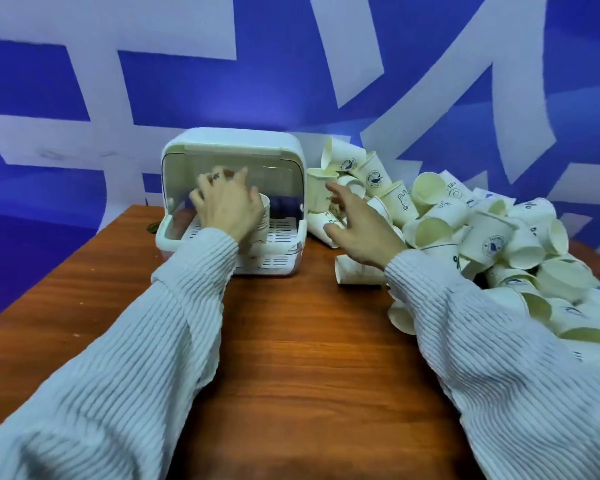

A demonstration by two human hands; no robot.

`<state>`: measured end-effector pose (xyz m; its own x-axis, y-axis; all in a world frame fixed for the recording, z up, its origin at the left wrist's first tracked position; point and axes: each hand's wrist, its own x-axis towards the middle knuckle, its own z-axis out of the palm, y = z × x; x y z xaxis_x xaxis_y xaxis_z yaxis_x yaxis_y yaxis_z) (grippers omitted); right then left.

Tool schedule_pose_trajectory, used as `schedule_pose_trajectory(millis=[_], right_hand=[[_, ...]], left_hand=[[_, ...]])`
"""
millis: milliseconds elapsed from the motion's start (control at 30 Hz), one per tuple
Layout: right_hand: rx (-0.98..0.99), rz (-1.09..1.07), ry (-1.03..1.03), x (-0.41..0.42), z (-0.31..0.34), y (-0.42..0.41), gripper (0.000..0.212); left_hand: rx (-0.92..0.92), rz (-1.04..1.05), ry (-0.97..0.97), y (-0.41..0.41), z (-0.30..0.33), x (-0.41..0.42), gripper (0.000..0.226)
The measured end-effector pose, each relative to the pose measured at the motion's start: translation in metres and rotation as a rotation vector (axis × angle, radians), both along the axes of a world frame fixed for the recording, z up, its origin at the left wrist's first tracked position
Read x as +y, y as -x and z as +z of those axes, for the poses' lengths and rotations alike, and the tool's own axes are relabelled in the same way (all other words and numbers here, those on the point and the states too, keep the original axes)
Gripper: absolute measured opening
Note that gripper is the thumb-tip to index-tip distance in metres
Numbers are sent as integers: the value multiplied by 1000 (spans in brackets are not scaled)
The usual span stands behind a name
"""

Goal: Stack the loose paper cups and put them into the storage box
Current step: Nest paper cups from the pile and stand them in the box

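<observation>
Storage box (234, 147), white, with rounded corners and its front lid raised, stands on the tabletop (284, 341). Its floor is a slotted white tray (280, 228) that shows just right of the left hand (227, 207). Inside the box, a stack (262, 220) of nested paper cups stands upright under and partly behind that hand; only its right edge and stepped rims show. The left hand reaches into the box opening, fingers curled loosely over the top of the stack; whether it grips the stack cannot be told, as the palm side is hidden.

The right hand (359, 233) is outside the box, to its right, fingers spread apart and holding nothing. It hovers at the near edge of the pile (482, 237) of loose cups. The pile lies beyond and to the right of this hand and runs along the right sleeve (499, 358) toward the viewer. One cup (321, 190) stands upright just beyond the fingertips, close beside the box wall. Another cup (357, 270) lies on its side beneath the wrist.

The cups are cream-white paper with pale yellowish interiors; several carry small blue printed emblems. They lie tumbled in all directions, some mouth-up, some on their sides.
</observation>
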<state>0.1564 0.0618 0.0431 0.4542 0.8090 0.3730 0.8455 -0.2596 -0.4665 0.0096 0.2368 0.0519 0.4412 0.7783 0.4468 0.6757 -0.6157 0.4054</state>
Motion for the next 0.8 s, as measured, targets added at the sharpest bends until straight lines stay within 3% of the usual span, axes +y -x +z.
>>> schedule_pose_trajectory(millis=[100, 167, 233, 333, 400, 533, 633, 733, 800], right_hand=[[-170, -25, 326, -22, -1, -20, 63], [-311, 1, 589, -32, -9, -24, 73], [-460, -22, 728, -39, -21, -24, 81], [-520, -69, 566, -50, -32, -23, 73], [-402, -70, 412, -58, -26, -16, 73], [-339, 50, 384, -72, -9, 2, 78], [-181, 169, 408, -82, 4, 15, 86], [-48, 97, 257, -98, 16, 11, 58], [-141, -29, 326, -111, 22, 2, 49]], left_hand=[[-369, -197, -142, -2, -15, -39, 42], [-485, -349, -221, -2, -33, -73, 37], [-508, -469, -219, -2, -59, -100, 35], [-444, -597, -143, -2, -95, -123, 43], [-354, -613, -100, -2, -104, -130, 58], [6, -582, -261, -3, -104, -132, 95], [26, -533, -305, -4, -104, -128, 81], [-23, -465, -238, -5, -106, -121, 68], [-123, -454, -69, -4, -107, -119, 67]])
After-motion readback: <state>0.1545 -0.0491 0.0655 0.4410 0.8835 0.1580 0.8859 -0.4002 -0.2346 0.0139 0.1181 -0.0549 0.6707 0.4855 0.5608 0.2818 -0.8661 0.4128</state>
